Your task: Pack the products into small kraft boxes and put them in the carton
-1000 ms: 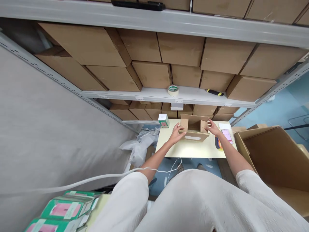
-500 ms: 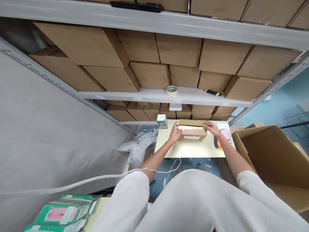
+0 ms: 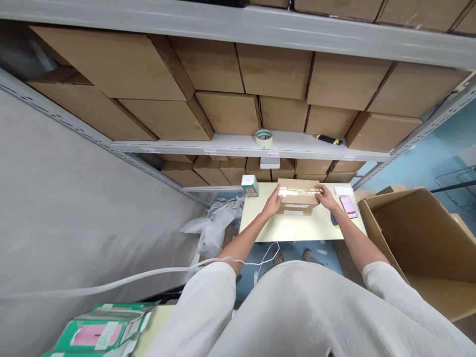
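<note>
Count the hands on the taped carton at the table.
2: the left hand is at the left end of the taped carton, the right hand at its right end. Some fingers may be hidden.

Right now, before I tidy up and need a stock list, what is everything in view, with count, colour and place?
carton: one, brown, taped, between the hands
table: one, pale yellow, beneath it
small box: one, white and green, table's far left
phone: one, pink screen, table's right
white item: one, behind the phone
rack: one, grey, ahead
shelved boxes: many, brown, on the rack
tape roll: one, cream, middle shelf
cutter: one, black and yellow, right of the roll
large open carton: one, brown, right
plastic: pile, whitish, left of table
cable: white, lower left
packages: several, green and pink, bottom left
hands: two, bare, left and right on the carton
</note>
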Tool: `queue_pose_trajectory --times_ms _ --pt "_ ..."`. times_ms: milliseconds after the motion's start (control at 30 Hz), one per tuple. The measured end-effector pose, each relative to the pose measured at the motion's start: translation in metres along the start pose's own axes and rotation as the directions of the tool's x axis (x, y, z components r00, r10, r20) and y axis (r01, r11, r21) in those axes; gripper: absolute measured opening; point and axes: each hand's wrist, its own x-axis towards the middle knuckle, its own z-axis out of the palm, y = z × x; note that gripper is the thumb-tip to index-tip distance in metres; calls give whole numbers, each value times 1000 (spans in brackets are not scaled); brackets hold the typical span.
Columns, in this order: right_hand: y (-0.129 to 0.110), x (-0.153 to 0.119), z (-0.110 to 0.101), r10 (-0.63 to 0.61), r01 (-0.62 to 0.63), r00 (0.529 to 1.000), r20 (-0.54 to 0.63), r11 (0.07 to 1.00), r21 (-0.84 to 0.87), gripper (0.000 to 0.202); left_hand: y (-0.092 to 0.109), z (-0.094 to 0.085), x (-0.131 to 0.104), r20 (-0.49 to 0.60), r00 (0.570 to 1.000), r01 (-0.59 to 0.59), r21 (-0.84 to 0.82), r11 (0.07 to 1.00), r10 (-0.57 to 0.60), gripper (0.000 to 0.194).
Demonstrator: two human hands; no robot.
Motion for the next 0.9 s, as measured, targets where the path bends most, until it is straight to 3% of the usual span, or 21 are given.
queue_pose_trajectory --times_ms 133,300,467,600,767,900 --pt "-4 -1 4 -39 34 998 50 996 87 45 -2 -6 -3 -26 1000 -4 6 1000 4 63" --pt "3 -4 1 -14 2 993 118 995 104 43 -6 -13 -12 26 999 31 -2 1000 -31 66" --pt "19 1 -10 19 -28 995 94 994 103 42 -2 -2 -9 74 997 28 -7 1000 -28 67" --pt "26 3 -12 -32 27 999 42 991 133 43 -4 10 0 75 997 -8 -28 1000 10 66" --pt "24 1 11 -96 95 995 0 986 139 40 -30 14 -4 70 994 -89 -9 996 89 70" --pt "27 -7 41 -60 48 994 89 990 130 40 -58 7 -23 81 997 0 67 998 -5 69"
